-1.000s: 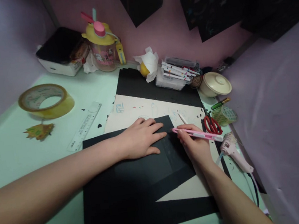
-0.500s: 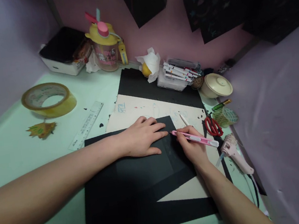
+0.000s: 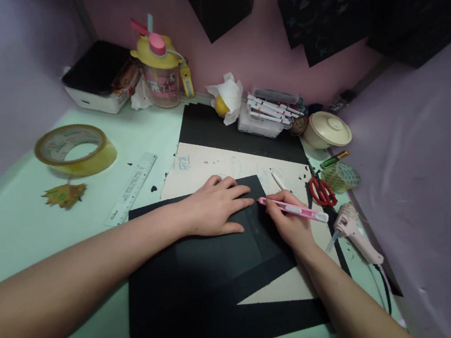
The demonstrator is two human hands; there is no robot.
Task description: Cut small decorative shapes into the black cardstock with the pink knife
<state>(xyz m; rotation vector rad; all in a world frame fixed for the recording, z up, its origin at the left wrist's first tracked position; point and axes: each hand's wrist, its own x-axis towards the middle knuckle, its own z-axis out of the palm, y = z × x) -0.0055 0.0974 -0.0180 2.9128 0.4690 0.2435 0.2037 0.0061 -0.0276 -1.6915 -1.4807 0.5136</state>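
Note:
My left hand (image 3: pixel 214 209) lies flat, fingers together, on a sheet of black paper (image 3: pixel 204 260) and presses it down. My right hand (image 3: pixel 288 221) grips a slim pink craft knife (image 3: pixel 293 209) like a pen. The knife's tip touches the black paper just right of my left fingertips, near the sheet's upper right corner. Under the black paper lies a beige card (image 3: pixel 228 163) with faint pencil marks, and more black paper lies beneath that.
A tape roll (image 3: pixel 76 151), a dry leaf (image 3: pixel 64 194) and a clear ruler (image 3: pixel 130 189) lie at the left. Red scissors (image 3: pixel 321 191), a glue gun (image 3: pixel 354 232), a lidded bowl (image 3: pixel 325 129), a marker box (image 3: pixel 268 112) and a yellow-lidded bottle (image 3: pixel 160 69) crowd the back and right.
The knife tip has moved a little to the left, closer to my left fingertips. My left hand has stayed flat on the paper.

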